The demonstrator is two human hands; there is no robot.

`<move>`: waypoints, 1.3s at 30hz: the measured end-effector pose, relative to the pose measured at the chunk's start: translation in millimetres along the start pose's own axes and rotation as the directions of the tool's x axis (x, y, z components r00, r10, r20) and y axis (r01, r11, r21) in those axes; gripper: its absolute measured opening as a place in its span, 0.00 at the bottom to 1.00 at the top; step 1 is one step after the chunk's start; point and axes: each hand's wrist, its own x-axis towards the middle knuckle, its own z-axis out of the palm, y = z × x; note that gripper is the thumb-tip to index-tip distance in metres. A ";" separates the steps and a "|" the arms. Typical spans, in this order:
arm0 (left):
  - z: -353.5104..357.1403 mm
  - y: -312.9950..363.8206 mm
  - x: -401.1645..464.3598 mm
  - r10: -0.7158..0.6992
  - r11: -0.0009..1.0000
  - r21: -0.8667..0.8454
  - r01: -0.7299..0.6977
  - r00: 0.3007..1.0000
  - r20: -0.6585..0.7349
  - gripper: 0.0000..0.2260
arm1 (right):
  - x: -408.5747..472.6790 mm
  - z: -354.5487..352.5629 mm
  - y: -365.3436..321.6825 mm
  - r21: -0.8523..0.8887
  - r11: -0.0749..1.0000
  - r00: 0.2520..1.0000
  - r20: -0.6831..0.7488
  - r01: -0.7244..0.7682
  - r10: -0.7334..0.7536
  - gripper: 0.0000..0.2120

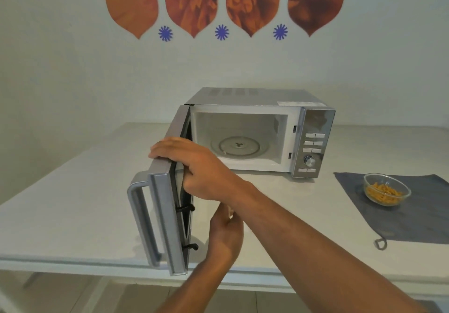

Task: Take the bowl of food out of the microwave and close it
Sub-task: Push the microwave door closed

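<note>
The bowl (387, 189) is a clear glass one, round and shallow, holding a small heap of orange-yellow pasta-like pieces; it sits on a grey-blue cloth mat (413, 217) with a hanging loop at its near corner, to the right of the microwave (257, 127) and apart from it. The microwave is boxy, silver-grey metal with a mirrored control panel (313, 142) of pale rectangular buttons and one round knob; no writing on it can be read. Its white cavity holds only the round glass turntable (239, 146). The door (165, 205) stands swung wide open to the left, with a chunky grey bar handle. The right hand (194, 166) is curled over the door's top edge, fingers on the outer face, thumb inside. The left hand (224, 233) hovers loosely closed below it, near the door's inner face, holding nothing visible. All rests on a smooth white table (73, 203)
</note>
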 end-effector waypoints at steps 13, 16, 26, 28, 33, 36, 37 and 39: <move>72.5 -2.5 -24.9 -0.099 0.985 0.167 0.039 0.923 0.371 0.08 | -78.4 -79.1 57.9 0.109 0.983 0.974 -0.158 -0.147 0.163 0.34; 84.2 -1.9 -20.1 -0.080 0.983 0.182 0.010 0.920 0.383 0.09 | -91.0 -98.9 70.0 0.108 0.976 0.955 -0.212 -0.189 0.209 0.37; 94.9 4.8 3.3 0.133 0.979 0.103 -0.174 0.938 0.321 0.10 | -136.9 -134.6 105.5 0.228 0.872 0.745 -0.454 -0.433 0.489 0.35; 94.5 6.1 9.3 0.204 0.968 0.085 -0.238 0.934 0.295 0.08 | -150.1 -132.6 113.0 0.253 0.845 0.646 -0.552 -0.472 0.526 0.32; 99.0 9.2 33.5 0.295 0.941 0.114 -0.319 0.936 0.191 0.05 | -187.3 -107.8 127.3 0.368 0.770 0.461 -0.638 -0.522 0.617 0.24; 102.3 12.6 53.6 0.323 0.930 0.148 -0.338 0.940 0.114 0.04 | -204.1 -87.4 133.9 0.427 0.724 0.425 -0.603 -0.542 0.675 0.24; 104.6 14.0 60.8 0.340 0.920 0.170 -0.352 0.936 0.095 0.04 | -208.3 -82.1 137.7 0.442 0.703 0.416 -0.584 -0.557 0.697 0.24; 109.7 17.1 73.9 0.376 0.900 0.209 -0.382 0.924 0.072 0.05 | -213.0 -73.2 145.3 0.466 0.659 0.401 -0.539 -0.590 0.741 0.23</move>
